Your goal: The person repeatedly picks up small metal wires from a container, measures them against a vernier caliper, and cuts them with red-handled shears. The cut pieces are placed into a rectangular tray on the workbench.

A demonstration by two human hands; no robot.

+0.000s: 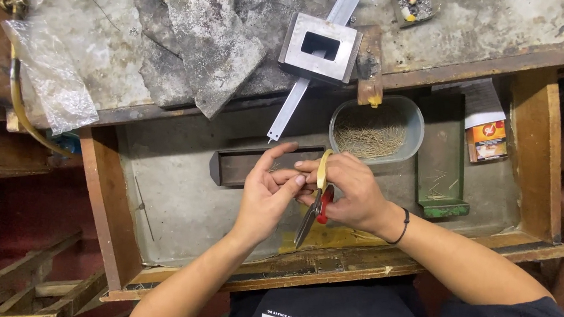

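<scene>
My right hand (352,193) grips a pair of cutters (314,214) with red handles and dark jaws pointing down toward me. A thin yellow metal strip (323,168) curves up out of that hand. My left hand (267,194) meets it from the left, its fingertips pinching at the strip beside the right fingers. Both hands hover over an open wooden drawer (180,198) with a grey floor.
An oval bowl (412,118) of fine yellow wire bits stands behind the hands, a dark rectangular mould (242,165) to the left, a green tray (442,163) to the right. On the bench above lie a steel block (317,47), a caliper (292,106), clear plastic (53,76).
</scene>
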